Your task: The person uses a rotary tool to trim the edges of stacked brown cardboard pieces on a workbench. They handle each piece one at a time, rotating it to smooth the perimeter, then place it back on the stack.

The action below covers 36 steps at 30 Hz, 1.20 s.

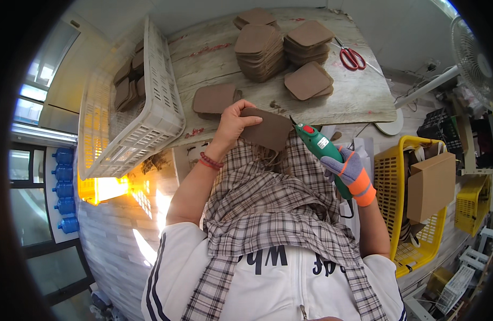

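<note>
My bare left hand [237, 122] pinches the upper left edge of a flat brown piece [270, 128] with rounded corners, its material unclear. It is held over my lap, just in front of the table edge. My right hand [349, 170], in a grey and orange glove, is wrapped around a green handheld power tool [315, 140] with a red button. The tool's narrow dark tip points at the piece's right corner; whether they touch I cannot tell. Brown stringy scraps [269, 156] hang or lie below the piece, on my checked apron [268, 206].
The worn table [214, 59] carries several brown stacks [260, 51], a lower pile [214, 99] near my left hand and red-handled scissors [352, 59]. A white crate [169, 91] with brown pieces stands left. Right are a yellow basket [388, 182] holding a cardboard box [431, 187], and a fan [474, 59].
</note>
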Available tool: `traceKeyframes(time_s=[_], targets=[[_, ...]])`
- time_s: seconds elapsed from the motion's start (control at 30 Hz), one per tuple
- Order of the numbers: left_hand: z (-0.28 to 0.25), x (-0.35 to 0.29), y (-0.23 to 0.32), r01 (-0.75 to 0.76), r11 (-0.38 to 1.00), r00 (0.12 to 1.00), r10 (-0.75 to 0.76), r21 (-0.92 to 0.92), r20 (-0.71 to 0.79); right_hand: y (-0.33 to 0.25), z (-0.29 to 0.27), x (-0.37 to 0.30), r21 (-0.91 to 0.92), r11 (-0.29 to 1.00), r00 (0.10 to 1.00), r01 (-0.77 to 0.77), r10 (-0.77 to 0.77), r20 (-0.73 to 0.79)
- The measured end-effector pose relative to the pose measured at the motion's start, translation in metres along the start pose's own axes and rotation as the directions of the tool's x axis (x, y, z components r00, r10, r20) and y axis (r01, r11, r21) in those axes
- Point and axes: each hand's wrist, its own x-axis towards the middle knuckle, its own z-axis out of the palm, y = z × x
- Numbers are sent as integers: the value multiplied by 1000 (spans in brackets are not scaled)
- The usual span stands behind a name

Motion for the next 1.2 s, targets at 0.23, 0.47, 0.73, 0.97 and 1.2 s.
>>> traceKeyframes(time_s=[0.23,0.47,0.73,0.97,1.2], targets=[[6,1,3,21,998,1000,-22,53,10,-3,3,-2,-137,991,1000,1,-2,-12],[10,2,4,-3,973,988,-33,229,152,-8,6,-2,-167,986,1000,-7,9,11],[13,2,3,-13,962,976,-47,271,212,-8,13,7,-151,988,998,-9,18,54],[14,-3,16,6,958,955,-91,288,283,-22,21,9,-161,987,997,3,10,80],[12,-6,15,-22,959,933,-82,283,350,-23,30,16,-144,989,992,41,-23,124]])
